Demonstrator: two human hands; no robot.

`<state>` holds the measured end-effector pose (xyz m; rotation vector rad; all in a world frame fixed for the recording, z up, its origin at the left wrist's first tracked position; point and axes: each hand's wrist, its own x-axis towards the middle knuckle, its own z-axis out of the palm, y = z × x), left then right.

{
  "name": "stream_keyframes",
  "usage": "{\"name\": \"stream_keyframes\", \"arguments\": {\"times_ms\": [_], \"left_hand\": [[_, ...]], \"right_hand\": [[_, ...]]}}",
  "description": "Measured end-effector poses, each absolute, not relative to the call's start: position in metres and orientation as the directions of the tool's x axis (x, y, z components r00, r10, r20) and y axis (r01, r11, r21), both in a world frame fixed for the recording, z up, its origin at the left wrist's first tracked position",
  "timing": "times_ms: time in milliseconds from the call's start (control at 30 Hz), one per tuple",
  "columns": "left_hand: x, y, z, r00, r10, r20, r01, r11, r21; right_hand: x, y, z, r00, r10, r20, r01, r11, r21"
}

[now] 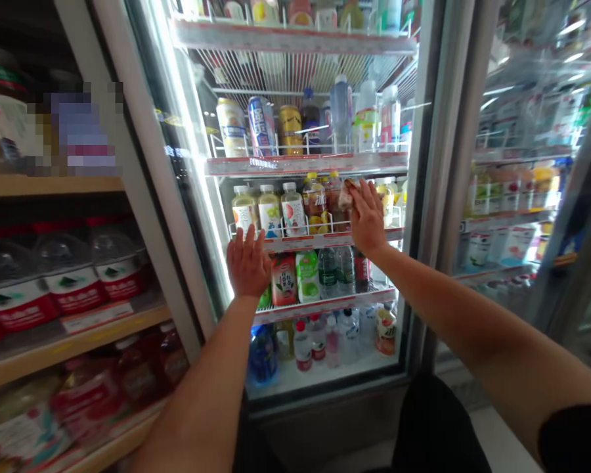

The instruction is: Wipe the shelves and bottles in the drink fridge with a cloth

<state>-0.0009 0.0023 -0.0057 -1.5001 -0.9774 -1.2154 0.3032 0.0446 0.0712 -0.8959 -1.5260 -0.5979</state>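
My right hand (367, 222) presses a crumpled light cloth (346, 195) against the glass door of a lit drink fridge, in front of the middle shelf. Its fingers lie over the cloth, and part of the cloth shows at their left side. Lower and to the left, my left hand (249, 264) rests on or close to the glass with its fingers spread and nothing in it. Behind the glass near my hands stand juice bottles (268, 211) with white caps and tea bottles (315, 202) with yellow caps.
A metal door frame (446, 164) stands to the right, with another glass-fronted fridge (512, 197) beyond it. At left, an open wooden shelf (73, 338) holds large bottles with red labels (64, 289). My knee (436, 420) is close below the door.
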Motion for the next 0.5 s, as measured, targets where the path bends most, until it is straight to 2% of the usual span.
{"name": "stream_keyframes", "arguments": {"times_ms": [133,333,500], "left_hand": [[0.0,0.002,-0.006,0.184,0.04,0.982,0.956,-0.238,-0.169],[-0.001,0.003,-0.005,0.206,0.003,0.979,0.955,-0.217,-0.2],[-0.001,0.003,-0.005,0.211,-0.018,0.977,0.95,-0.233,-0.209]], "right_hand": [[0.287,0.041,0.068,-0.069,0.235,0.969,0.803,0.589,-0.086],[0.257,0.025,0.045,-0.307,0.225,0.925,0.744,0.663,0.086],[0.238,0.024,0.048,-0.305,0.196,0.932,0.714,0.694,0.088]]}}
